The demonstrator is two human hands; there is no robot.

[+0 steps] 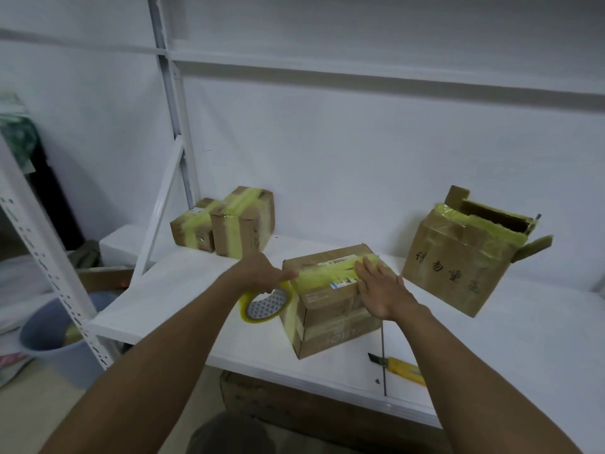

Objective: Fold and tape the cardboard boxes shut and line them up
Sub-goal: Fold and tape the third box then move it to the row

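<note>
Cardboard is what matters here: the small brown cardboard box with a printed label [330,296] sits near the front middle of the white shelf board [183,290], turned corner-on to the person, its top flaps down and a band of yellowish clear tape running over the top and down its left face. The right hand [381,290] lies flat and spread on the top right of the box, fingers pointing away, pressing the tape down rather than gripping anything. The left hand [262,271] is closed on the roll of yellowish packing tape [265,304] at the box's upper left edge, thumb and fingers pinching the roll's rim where the strip leaves it. I would judge the box light and fairly stiff, though the flaps will give under a hard push, so pressure belongs over the edges and seam, not the unsupported middle. The taped faces look slick; to move it, a hold on two opposite bare cardboard sides seems safer than on the tape. The tape itself is thin and clingy, likely to wrinkle or fold onto itself if it goes slack. Far left stand two taped brown boxes [226,221], touching side by side. Off to the right, well apart, a larger brown box with black characters [458,273] leans tilted with its top open. A yellow utility knife [401,368] lies near the front edge, just right of the box in hand.
</note>
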